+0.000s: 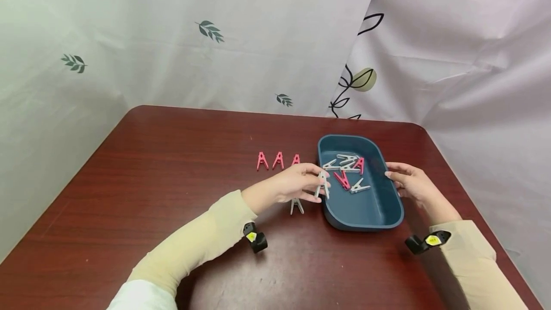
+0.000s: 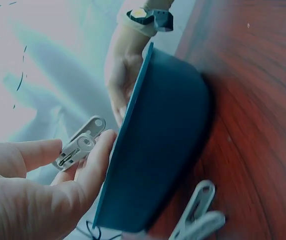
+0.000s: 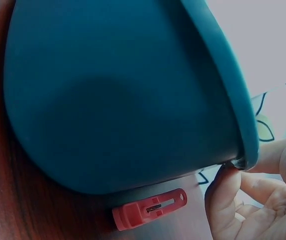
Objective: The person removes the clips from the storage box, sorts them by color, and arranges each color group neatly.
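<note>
A blue tray (image 1: 389, 214) sits on the dark red table and holds several white and pink clothespins (image 1: 349, 172). My left hand (image 1: 317, 180) hovers at the tray's left rim and pinches a white clothespin (image 1: 323, 185) between thumb and fingers; the same white clothespin (image 2: 78, 145) shows in the left wrist view beside the tray's wall (image 2: 157, 150). My right hand (image 1: 393, 175) holds the tray's right rim, with the thumb (image 3: 227, 197) under the rim (image 3: 242, 135) of the tray. Another white clothespin (image 1: 296, 205) stands on the table just below my left hand.
Three pink clothespins (image 1: 278, 160) stand in a row on the table left of the tray. One pink clothespin (image 3: 150, 207) shows past the tray's outer wall. White patterned curtains hang behind the table and to its right. The table's edges lie far left and right.
</note>
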Available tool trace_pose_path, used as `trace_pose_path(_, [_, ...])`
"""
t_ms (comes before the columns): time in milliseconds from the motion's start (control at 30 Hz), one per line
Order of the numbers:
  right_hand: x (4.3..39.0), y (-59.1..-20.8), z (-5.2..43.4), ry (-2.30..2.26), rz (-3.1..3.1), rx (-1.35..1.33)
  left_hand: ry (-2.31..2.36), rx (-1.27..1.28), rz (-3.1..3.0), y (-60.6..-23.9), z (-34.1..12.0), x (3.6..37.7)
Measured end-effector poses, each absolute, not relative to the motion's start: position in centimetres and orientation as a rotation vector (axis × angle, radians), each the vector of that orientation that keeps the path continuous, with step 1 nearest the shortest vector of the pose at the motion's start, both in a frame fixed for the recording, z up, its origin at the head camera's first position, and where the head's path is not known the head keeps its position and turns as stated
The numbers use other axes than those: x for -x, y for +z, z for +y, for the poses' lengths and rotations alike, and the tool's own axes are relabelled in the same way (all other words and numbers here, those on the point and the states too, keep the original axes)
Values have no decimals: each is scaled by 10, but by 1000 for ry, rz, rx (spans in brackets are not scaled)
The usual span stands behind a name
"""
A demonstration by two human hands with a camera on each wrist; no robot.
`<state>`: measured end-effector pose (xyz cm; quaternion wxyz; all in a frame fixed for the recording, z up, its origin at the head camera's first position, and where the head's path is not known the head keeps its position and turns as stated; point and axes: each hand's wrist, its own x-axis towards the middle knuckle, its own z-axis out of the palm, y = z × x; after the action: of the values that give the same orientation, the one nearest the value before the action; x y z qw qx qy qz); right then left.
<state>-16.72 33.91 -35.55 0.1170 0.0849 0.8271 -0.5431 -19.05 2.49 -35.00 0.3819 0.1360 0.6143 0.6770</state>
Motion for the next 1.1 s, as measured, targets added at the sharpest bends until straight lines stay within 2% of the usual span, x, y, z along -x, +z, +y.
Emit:
trace_pose_path(433, [162, -358, 342, -1607, 2440, -239, 1576, -482, 1769, -354, -24, 196])
trace_pose_path(1100, [166, -359, 340, -1616, 2422, -215, 1415, -385, 1978, -379, -58, 196])
